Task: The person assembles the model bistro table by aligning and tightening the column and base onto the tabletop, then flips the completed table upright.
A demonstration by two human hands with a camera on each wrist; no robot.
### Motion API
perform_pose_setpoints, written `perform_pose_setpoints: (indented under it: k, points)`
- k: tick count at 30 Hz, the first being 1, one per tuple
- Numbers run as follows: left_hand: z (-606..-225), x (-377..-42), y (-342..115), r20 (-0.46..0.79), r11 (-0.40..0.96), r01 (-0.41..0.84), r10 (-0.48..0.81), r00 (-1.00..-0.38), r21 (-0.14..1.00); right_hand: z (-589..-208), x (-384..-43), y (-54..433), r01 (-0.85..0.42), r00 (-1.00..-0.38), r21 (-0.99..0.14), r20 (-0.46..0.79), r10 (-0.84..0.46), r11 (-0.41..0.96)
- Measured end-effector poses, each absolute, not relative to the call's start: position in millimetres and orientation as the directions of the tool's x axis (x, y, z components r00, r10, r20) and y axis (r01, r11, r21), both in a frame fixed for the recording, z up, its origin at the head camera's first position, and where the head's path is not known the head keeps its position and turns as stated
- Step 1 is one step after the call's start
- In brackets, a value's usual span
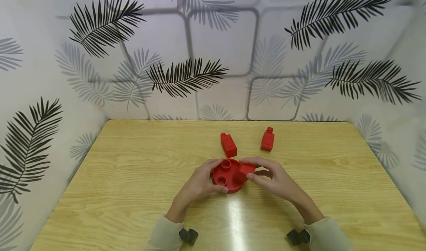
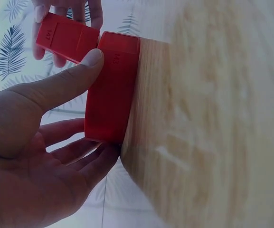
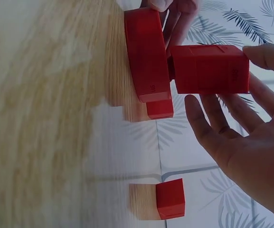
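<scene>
A round red dish (image 1: 233,186) with raised round sockets inside rests on the table. My left hand (image 1: 200,181) grips it by its left side, thumb at the near rim and fingers at the far rim. In my right hand (image 1: 277,180) is a red bottle-shaped block (image 1: 246,168), pinched between thumb and fingers. It is upside down over the right part of the dish. In the right wrist view this block (image 3: 210,70) has its narrow neck against the dish's open face; the neck's end is hidden by the rim.
Just beyond the dish lies another red bottle-shaped block (image 1: 229,146). A similar one (image 1: 267,140) is farther right, its threaded neck pointing away. The wooden table (image 1: 133,162) meets a leaf-patterned backdrop (image 1: 223,99) at its far edge.
</scene>
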State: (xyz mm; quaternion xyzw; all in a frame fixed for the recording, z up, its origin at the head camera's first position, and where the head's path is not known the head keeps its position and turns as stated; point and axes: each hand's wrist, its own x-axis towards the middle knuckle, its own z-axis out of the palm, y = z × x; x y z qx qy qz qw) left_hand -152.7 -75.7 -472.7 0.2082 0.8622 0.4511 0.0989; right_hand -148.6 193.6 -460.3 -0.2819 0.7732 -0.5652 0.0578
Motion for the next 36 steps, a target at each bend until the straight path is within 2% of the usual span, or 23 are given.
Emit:
perform_pose_setpoints:
  k: [4,10,21,28,36]
  points:
    - [-474.4,-153.3,-76.4,0.024,0.504,0.277,0.451,-0.892,0.818,-458.1,-148.3,193.9,-0.363,-0.833,-0.909,0.217,-0.509,0.207]
    - [-476.0,-153.7,-77.5,0.032,0.498,0.286,0.457,-0.889,0.819,-454.9,-149.1,202.3,-0.373,-0.782,-0.912,0.211,-0.586,0.169]
    - [-474.6,-154.1,-77.5,0.030,0.494,0.281,0.455,-0.890,0.822,-452.9,-150.7,201.5,-0.383,-0.759,-0.913,0.225,-0.611,0.140]
    - [-475.0,-155.0,-77.7,0.033,0.504,0.288,0.456,-0.890,0.814,-454.8,-148.5,197.6,-0.339,-0.788,-0.931,0.200,-0.582,0.139]
    - [-475.6,-153.9,-77.1,0.035,0.503,0.286,0.451,-0.892,0.815,-456.5,-148.1,187.3,-0.429,-0.771,-0.883,0.249,-0.587,0.190]
